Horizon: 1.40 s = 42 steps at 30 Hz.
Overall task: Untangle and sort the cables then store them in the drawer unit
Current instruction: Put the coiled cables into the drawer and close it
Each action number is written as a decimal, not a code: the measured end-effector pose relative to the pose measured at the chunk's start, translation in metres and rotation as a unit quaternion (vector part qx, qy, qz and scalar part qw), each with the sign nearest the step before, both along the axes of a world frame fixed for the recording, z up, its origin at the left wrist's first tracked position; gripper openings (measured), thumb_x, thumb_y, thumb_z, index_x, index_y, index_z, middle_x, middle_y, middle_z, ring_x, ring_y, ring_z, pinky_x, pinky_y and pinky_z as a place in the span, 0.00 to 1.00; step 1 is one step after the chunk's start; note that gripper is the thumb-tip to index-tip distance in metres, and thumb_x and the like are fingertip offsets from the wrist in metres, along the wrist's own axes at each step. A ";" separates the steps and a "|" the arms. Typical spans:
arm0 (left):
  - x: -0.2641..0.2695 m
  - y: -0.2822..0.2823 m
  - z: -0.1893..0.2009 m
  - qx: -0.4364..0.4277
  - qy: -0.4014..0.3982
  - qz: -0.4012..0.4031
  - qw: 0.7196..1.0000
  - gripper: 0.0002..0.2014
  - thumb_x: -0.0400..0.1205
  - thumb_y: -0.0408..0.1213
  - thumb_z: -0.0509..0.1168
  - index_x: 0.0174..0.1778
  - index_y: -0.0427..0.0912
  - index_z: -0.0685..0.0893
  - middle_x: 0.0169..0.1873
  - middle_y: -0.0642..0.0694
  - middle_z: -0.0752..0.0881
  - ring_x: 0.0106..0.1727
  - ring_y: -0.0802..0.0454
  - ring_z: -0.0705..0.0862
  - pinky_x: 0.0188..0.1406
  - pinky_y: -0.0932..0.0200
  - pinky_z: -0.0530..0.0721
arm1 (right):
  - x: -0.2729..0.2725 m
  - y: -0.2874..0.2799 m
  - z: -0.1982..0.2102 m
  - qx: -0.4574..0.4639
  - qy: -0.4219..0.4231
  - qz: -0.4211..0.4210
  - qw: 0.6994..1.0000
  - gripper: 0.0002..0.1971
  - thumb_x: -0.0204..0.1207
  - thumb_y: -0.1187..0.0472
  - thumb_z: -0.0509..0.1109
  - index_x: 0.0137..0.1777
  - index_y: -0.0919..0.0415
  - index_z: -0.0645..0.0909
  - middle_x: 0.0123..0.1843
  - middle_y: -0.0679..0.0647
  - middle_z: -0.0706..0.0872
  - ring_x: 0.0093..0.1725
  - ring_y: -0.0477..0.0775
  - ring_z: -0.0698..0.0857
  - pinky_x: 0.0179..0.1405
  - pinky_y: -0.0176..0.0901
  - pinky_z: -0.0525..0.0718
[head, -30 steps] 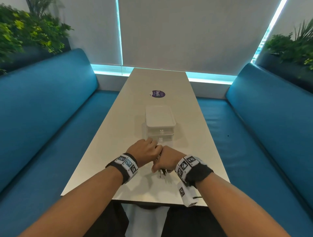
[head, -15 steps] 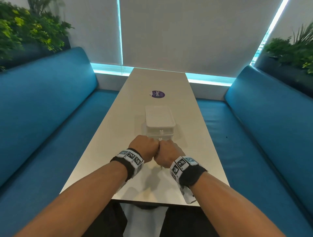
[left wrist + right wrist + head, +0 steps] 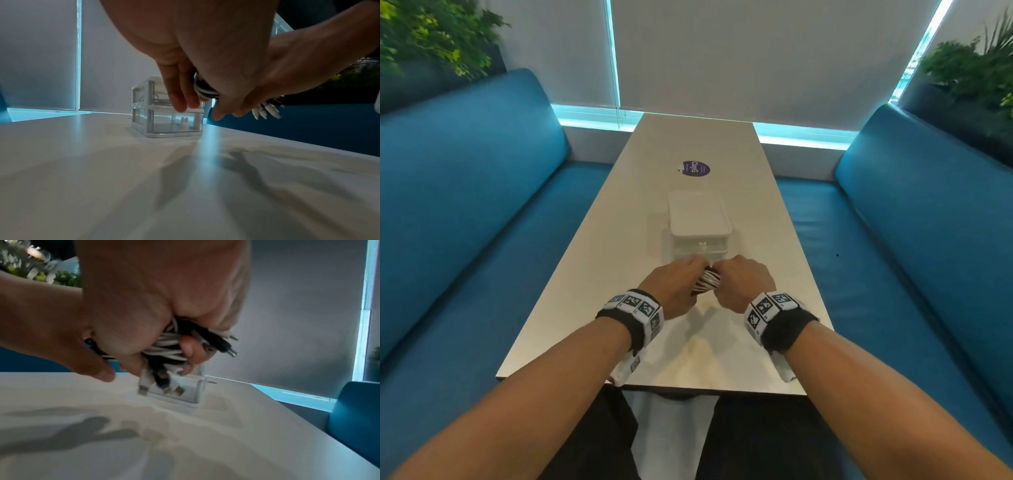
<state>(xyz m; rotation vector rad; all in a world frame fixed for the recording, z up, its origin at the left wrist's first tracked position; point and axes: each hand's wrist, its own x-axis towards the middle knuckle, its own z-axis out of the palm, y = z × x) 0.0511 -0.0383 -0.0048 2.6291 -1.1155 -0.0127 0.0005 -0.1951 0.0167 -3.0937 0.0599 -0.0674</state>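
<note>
A bundle of black and white cables [image 3: 707, 281] hangs between my two hands just above the white table [image 3: 616, 274]. My left hand [image 3: 675, 284] holds its left end. My right hand [image 3: 743, 280] grips the right end, fingers curled round the coils [image 3: 168, 345]. Several plugs [image 3: 160, 382] dangle below the right fist, and more plugs [image 3: 265, 111] stick out sideways. Just beyond the hands stands the clear two-tier drawer unit [image 3: 698, 222], its drawers pushed in. A small white rabbit-shaped knob [image 3: 184, 125] shows on the lower drawer. How far the cables are sorted is hidden by the fingers.
A round purple sticker [image 3: 695, 168] lies on the table behind the drawer unit. Blue padded benches [image 3: 465, 246] [image 3: 914, 240] run along both long sides. Planters [image 3: 431, 44] sit above the backrests. The table's near edge [image 3: 688, 389] is close to my lap.
Both hands have moved forward, right up to the drawer unit's front. They have drawn slightly apart, so the cable bundle now shows between them.
</note>
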 end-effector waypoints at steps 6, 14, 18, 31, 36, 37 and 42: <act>0.009 -0.003 -0.009 -0.122 0.047 0.106 0.986 0.38 0.80 0.35 0.65 0.80 0.55 0.50 0.64 0.44 0.81 0.42 0.39 0.86 0.43 0.45 0.86 | 0.026 -0.014 0.008 0.019 -0.105 -0.003 0.994 0.09 0.75 0.57 0.68 0.54 0.49 0.81 0.46 0.50 0.85 0.43 0.58 0.86 0.37 0.46 0.80; 0.027 0.005 -0.027 -0.046 0.087 0.242 0.965 0.13 0.85 0.43 0.58 0.63 0.45 0.76 0.52 0.44 0.87 0.48 0.39 0.85 0.49 0.48 0.84 | 0.054 -0.023 0.003 0.125 -0.150 -0.028 0.980 0.16 0.73 0.55 0.72 0.61 0.50 0.83 0.69 0.43 0.80 0.52 0.57 0.87 0.48 0.53 0.87; 0.031 -0.006 -0.041 0.060 0.102 0.213 0.970 0.14 0.85 0.49 0.57 0.55 0.43 0.81 0.54 0.40 0.86 0.51 0.37 0.85 0.51 0.48 0.84 | 0.061 -0.018 0.008 0.108 -0.075 -0.003 0.991 0.18 0.71 0.57 0.70 0.62 0.45 0.82 0.59 0.45 0.88 0.54 0.58 0.87 0.48 0.48 0.84; 0.016 -0.036 -0.039 0.015 0.085 0.249 0.965 0.16 0.87 0.53 0.56 0.43 0.45 0.78 0.49 0.42 0.87 0.48 0.40 0.86 0.45 0.52 0.82 | 0.044 -0.009 0.018 0.064 -0.081 0.021 0.994 0.09 0.72 0.53 0.70 0.52 0.47 0.83 0.46 0.46 0.84 0.45 0.57 0.84 0.39 0.45 0.78; 0.004 -0.028 -0.034 0.030 0.093 0.227 0.969 0.17 0.83 0.53 0.58 0.35 0.44 0.80 0.37 0.46 0.86 0.36 0.44 0.81 0.37 0.57 0.79 | 0.041 -0.012 0.019 0.059 -0.084 0.018 0.995 0.08 0.73 0.53 0.71 0.52 0.46 0.83 0.46 0.47 0.84 0.44 0.57 0.85 0.41 0.48 0.83; 0.002 -0.022 -0.032 0.036 0.115 0.206 0.971 0.20 0.82 0.55 0.59 0.32 0.44 0.80 0.33 0.47 0.85 0.34 0.45 0.82 0.36 0.57 0.78 | 0.040 -0.014 0.019 0.060 -0.081 0.014 0.995 0.08 0.73 0.53 0.72 0.52 0.47 0.83 0.45 0.47 0.84 0.44 0.57 0.85 0.42 0.50 0.84; 0.029 0.026 -0.024 0.009 0.255 0.188 0.949 0.29 0.75 0.65 0.64 0.31 0.38 0.87 0.26 0.43 0.89 0.32 0.42 0.90 0.41 0.50 0.88 | 0.035 -0.024 0.018 0.082 -0.083 0.005 0.993 0.08 0.73 0.55 0.73 0.52 0.48 0.83 0.45 0.48 0.85 0.44 0.58 0.85 0.42 0.52 0.85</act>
